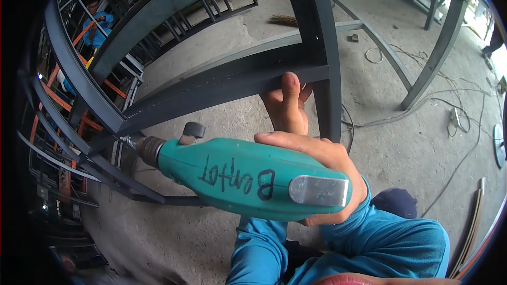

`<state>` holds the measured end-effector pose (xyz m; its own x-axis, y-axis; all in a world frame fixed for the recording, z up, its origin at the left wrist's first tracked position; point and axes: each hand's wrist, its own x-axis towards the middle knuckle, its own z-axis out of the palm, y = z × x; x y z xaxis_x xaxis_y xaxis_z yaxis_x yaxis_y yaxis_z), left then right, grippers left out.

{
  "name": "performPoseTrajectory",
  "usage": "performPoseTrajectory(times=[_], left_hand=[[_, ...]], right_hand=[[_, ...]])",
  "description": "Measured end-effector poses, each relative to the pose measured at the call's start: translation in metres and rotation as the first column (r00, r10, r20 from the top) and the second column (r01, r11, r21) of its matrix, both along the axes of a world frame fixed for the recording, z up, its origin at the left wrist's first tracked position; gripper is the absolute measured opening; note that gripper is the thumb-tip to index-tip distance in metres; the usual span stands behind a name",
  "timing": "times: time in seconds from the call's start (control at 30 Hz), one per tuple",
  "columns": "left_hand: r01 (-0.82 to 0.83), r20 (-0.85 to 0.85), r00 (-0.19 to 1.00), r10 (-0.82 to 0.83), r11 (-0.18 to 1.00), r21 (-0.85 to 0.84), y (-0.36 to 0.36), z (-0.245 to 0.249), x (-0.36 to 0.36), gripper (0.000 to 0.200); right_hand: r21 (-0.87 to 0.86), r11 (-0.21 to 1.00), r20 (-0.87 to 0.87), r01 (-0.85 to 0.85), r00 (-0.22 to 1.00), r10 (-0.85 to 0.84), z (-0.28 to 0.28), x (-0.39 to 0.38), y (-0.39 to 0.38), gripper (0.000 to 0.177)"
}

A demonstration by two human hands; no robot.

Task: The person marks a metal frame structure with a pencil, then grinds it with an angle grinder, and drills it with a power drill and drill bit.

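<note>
A green power tool [237, 174] with black handwriting and a silver clip lies across the middle of the view. My right hand [332, 163] is wrapped round its rear part. The metal bit [128, 141] at its front points left, close to a corner of the dark metal frame [211, 87]; whether it touches is unclear. Beyond the tool, my left hand [288, 106] grips the frame's dark crossbar near an upright, thumb on the near face and the other fingers partly hidden behind.
Another person [97, 29] in blue is at the upper left, behind metal bars and orange pieces [55, 103]. Grey metal legs [438, 53] stand at the upper right. Cables [454, 95] run over the concrete floor, and long strips [471, 227] lie at the lower right.
</note>
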<state>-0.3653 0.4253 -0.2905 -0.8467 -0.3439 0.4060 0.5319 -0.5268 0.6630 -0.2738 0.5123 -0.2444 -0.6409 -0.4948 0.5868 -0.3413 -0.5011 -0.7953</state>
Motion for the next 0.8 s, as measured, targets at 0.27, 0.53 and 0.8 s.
performPoseTrajectory(times=[0.27, 0.53, 0.8], left_hand=[[0.015, 0.004, 1.000, -0.015, 0.999, -0.036, -0.003, -0.021, 0.005, 0.050], [-0.010, 0.238, 0.965, 0.114, 0.918, -0.397, -0.069, -0.140, 0.046, 0.055], [0.105, 0.413, 0.822, 0.393, 0.607, -0.787, -0.206, -0.222, 0.171, 0.064]], right_hand=[[-0.031, 0.999, -0.174, -0.031, 0.984, 0.025, 0.001, 0.003, -0.007, 0.097], [0.085, 0.953, 0.028, -0.291, 0.957, 0.289, 0.017, 0.019, -0.016, 0.088], [0.264, 0.959, -0.017, -0.104, 0.994, 0.112, 0.010, 0.023, -0.046, 0.096]])
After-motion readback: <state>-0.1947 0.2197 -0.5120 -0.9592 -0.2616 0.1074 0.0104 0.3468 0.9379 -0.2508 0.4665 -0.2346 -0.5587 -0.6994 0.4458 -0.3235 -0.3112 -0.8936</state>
